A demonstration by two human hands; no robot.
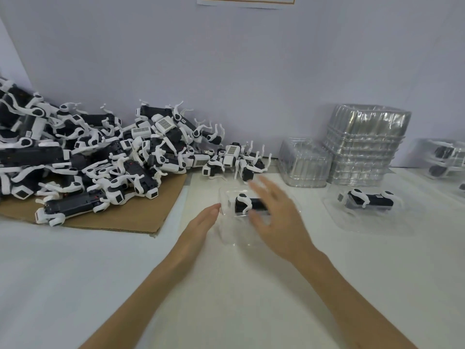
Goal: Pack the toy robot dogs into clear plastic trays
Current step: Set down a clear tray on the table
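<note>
A black-and-white toy robot dog [245, 204] lies in a clear plastic tray [227, 231] on the white table in front of me. My left hand [202, 224] has straight fingers, whose tips touch the tray's left edge. My right hand [275, 217] hovers blurred over the tray's right half with fingers spread, hiding part of the dog. A large pile of robot dogs [100, 157] lies at the left on cardboard [141, 217]. Another tray with a dog [367, 201] lies to the right.
A tall stack of empty clear trays [364, 144] and a shorter one [303, 162] stand at the back right against the wall. More packed trays [445, 157] sit at the far right edge. A few loose dogs [234, 159] lie behind the tray.
</note>
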